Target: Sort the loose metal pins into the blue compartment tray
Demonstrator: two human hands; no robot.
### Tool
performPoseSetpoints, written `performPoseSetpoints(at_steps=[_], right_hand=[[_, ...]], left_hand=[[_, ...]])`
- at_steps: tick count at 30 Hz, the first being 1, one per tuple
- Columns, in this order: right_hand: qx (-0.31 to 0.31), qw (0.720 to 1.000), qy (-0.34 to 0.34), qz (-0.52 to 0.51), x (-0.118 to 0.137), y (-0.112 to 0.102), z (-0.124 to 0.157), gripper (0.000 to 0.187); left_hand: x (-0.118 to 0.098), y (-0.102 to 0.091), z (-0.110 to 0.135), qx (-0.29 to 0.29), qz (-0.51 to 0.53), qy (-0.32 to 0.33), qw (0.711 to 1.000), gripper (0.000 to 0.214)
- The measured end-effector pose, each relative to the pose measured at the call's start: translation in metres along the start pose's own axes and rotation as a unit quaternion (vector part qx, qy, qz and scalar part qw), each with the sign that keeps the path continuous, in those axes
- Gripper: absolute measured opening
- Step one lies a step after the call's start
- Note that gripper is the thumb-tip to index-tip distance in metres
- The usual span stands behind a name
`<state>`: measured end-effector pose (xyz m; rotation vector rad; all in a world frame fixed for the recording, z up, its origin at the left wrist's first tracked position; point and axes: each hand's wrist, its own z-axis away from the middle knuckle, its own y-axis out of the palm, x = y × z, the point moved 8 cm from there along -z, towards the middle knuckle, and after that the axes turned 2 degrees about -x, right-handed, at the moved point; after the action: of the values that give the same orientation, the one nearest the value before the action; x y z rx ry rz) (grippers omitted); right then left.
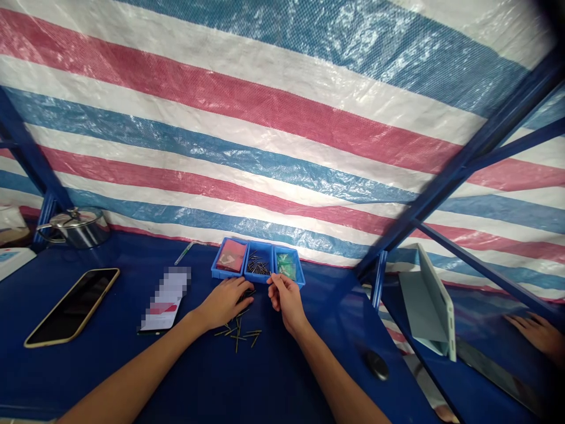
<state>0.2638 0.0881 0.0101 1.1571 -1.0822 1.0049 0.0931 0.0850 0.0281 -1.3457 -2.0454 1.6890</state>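
Note:
My left hand (226,303) lies palm down on the blue table, thumb apart from its curved fingers. Dark thin metal pieces show in the gap by its thumb. More loose thin metal pieces (238,337), like drill bits or screws, are scattered just below that hand. My right hand (286,297) is closed in a pinch at the front edge of a blue three-part bin (229,274); what its fingertips hold is too small to make out. Similar metal pieces (258,266) fill the middle compartment. A pink packet (232,257) sits in the left one, green packets (286,267) in the right.
Two phones, one dark (73,306) and one lit (165,299), lie left. Behind them are a green-white pen-like stick (183,253) and a metal pot (83,228). A black mouse-like object (376,365), a tablet in a case (432,300) and another person's hand (536,333) are right.

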Motion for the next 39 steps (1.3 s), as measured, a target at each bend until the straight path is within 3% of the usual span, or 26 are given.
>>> performPoseSetpoints(at_steps=[6,10,13,17,21,26,30,39], right_hand=[[0.026,0.999,-0.039,-0.026,0.014,0.003,0.002,0.047],[0.025,0.992,-0.095,0.075,0.019,0.000,0.000,0.037],[0.045,0.965,-0.168,0.199,0.024,0.005,0.003,0.025],[0.095,0.909,-0.216,0.344,0.018,0.019,0.011,0.011],[0.131,0.848,-0.248,0.449,0.008,0.029,0.016,0.018],[0.138,0.821,-0.252,0.493,0.007,0.029,0.018,0.008],[0.130,0.836,-0.240,0.477,0.013,0.027,0.020,0.005],[0.109,0.953,-0.159,0.234,0.009,0.018,0.011,0.020]], left_hand=[[0.000,-0.001,0.000,-0.007,0.007,0.001,1.000,0.028],[0.000,-0.001,0.000,-0.006,0.007,0.004,1.000,0.031],[0.000,0.000,0.000,-0.003,0.002,0.004,1.000,0.030],[0.001,0.000,0.000,-0.001,0.011,-0.005,1.000,0.024],[0.000,-0.002,-0.001,-0.001,0.022,-0.007,1.000,0.020],[-0.001,-0.002,-0.001,0.006,0.016,-0.006,1.000,0.012],[0.000,-0.002,-0.002,0.006,0.010,-0.004,1.000,0.012],[-0.001,-0.001,-0.002,0.010,0.009,0.005,1.000,0.014]])
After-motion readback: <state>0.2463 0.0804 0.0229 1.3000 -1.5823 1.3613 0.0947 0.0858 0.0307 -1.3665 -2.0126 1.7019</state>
